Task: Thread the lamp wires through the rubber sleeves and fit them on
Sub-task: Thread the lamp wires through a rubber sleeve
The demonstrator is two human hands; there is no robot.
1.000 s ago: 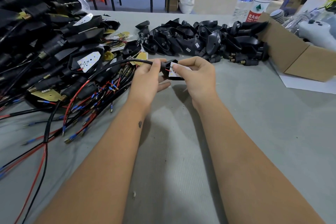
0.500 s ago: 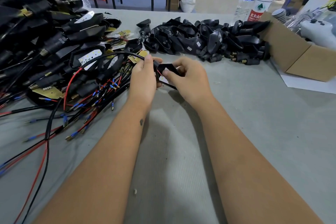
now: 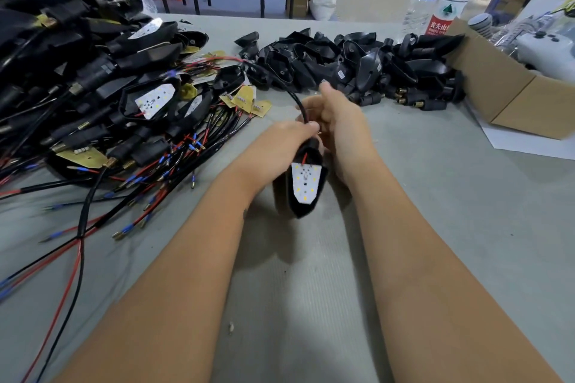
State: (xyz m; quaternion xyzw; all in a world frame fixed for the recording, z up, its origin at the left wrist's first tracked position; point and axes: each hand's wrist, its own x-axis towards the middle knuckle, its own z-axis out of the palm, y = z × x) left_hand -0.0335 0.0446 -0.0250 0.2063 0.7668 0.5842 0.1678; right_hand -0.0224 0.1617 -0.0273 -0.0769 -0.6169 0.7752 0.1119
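Fingers of our left hand (image 3: 280,141) curl over the narrow neck of the lamp housing (image 3: 303,193) and pinch it where the red lead enters; the wide end with the white LED board (image 3: 306,182) hangs toward us, above the tabletop (image 3: 435,227). Right hand (image 3: 339,121) sits just beyond, fingers curled around the black sheathed cable (image 3: 294,96) where it leaves the neck; thumb raised. We cannot tell whether a rubber sleeve is seated there: the joint is hidden between both hands.

Risks, as we judge them:
- Pulling the cable too hard could strain the thin red lead at the board.
- Sleeve could bunch or seat crooked, since the neck is covered by fingers.
- Cable arcs back left into the wired-lamp pile (image 3: 109,96); a snag there could drag neighbours.

Far side: loose black housings (image 3: 357,65), untouched.
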